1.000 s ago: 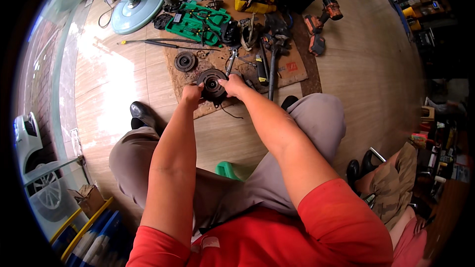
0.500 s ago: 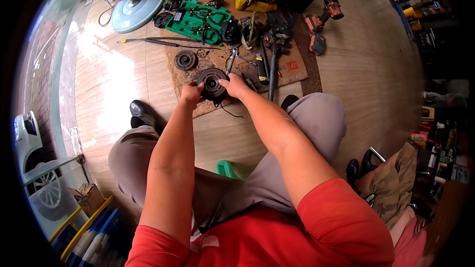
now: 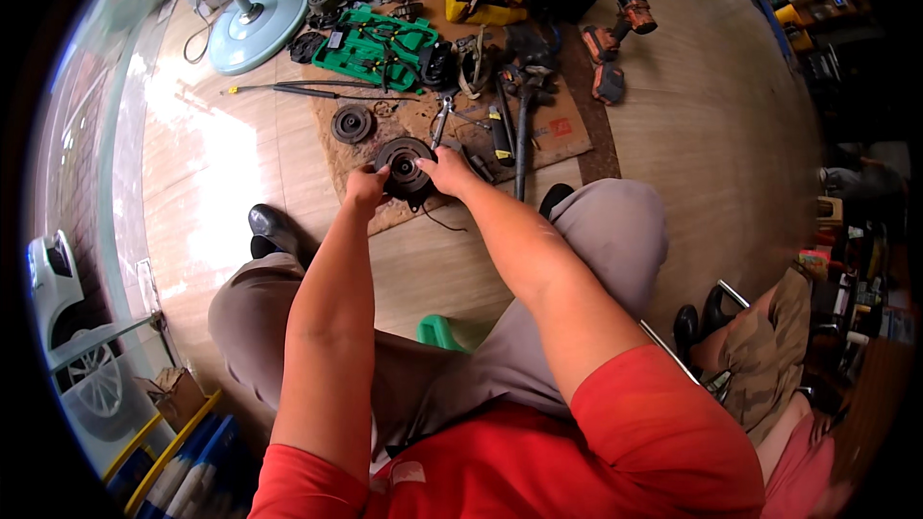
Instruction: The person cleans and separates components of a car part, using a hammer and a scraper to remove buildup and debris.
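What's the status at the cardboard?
Left grip and right grip on opposite sides of dark round part. Part over cardboard, toward its near edge. Silver tool just beyond right grip, possible obstruction.

Bright light floods in from the left, through the glass wall [image 3: 106, 115], and look at that glare, bleaching a white streak across the floor [image 3: 204, 192]! Just right of the left shoe [image 3: 272, 223], a dark shadow. Centre frame, it's evenly lit, the hands [image 3: 446, 171] reading clearly. Over to the right it's sinking into gloom, the shelves [image 3: 851, 259] murky, their small items hard to separate. And the fisheye bends straight edges at the rim, black swallowing every corner.
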The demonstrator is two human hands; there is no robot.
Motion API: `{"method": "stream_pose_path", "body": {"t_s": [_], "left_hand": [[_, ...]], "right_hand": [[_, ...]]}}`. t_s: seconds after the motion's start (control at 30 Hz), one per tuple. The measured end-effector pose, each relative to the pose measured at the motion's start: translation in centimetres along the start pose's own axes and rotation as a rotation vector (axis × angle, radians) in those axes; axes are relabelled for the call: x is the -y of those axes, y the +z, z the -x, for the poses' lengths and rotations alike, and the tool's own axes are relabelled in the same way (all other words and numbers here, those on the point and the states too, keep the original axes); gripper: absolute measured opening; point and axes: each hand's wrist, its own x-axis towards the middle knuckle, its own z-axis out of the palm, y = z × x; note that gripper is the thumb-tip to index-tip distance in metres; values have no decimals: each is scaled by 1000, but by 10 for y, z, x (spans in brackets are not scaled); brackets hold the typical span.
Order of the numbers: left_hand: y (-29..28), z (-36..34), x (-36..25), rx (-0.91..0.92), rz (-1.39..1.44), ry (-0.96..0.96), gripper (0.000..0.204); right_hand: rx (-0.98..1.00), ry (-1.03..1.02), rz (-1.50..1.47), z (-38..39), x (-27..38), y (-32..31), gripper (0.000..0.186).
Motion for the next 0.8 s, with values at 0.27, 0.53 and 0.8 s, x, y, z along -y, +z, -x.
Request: {"method": "stream_pose_path", "body": {"t_s": [0.27,0.53,0.8], "left_hand": [[4,-12,9,-188,-351,269,47],[3,2,0,-120,-244,141,46],[-7,1,0,2,-184,47,50]], "right_hand": [[90,277,-185,1,-51,-33,54],[-290,645,170,7,-144,-42,37],[-326,613,-129,-7,-178,-28,48]]}}
